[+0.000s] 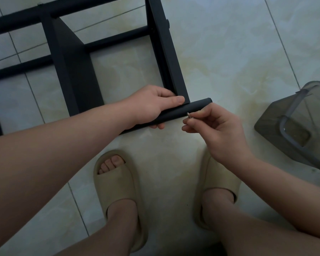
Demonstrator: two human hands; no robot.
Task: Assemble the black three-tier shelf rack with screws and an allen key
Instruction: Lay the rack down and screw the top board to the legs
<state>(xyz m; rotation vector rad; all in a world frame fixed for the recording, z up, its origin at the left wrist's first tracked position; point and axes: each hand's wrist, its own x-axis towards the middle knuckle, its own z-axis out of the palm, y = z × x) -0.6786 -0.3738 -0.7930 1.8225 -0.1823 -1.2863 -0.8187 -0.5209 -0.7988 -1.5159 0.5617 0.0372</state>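
Item: black rack frame point(72, 71), part-built, lying on the tiled floor point(229, 52) across the upper left. We judge it rigid metal, light for its bulk. Its round crossbar point(188, 108), at centre, looks smooth and apt to roll, so we take it by the shaft, where our left hand point(151, 106) wraps it. Screw point(189, 115): tiny, easily dropped, pinched in our right hand point(216, 130) just beside the bar. Grey bin point(294, 126): right edge.
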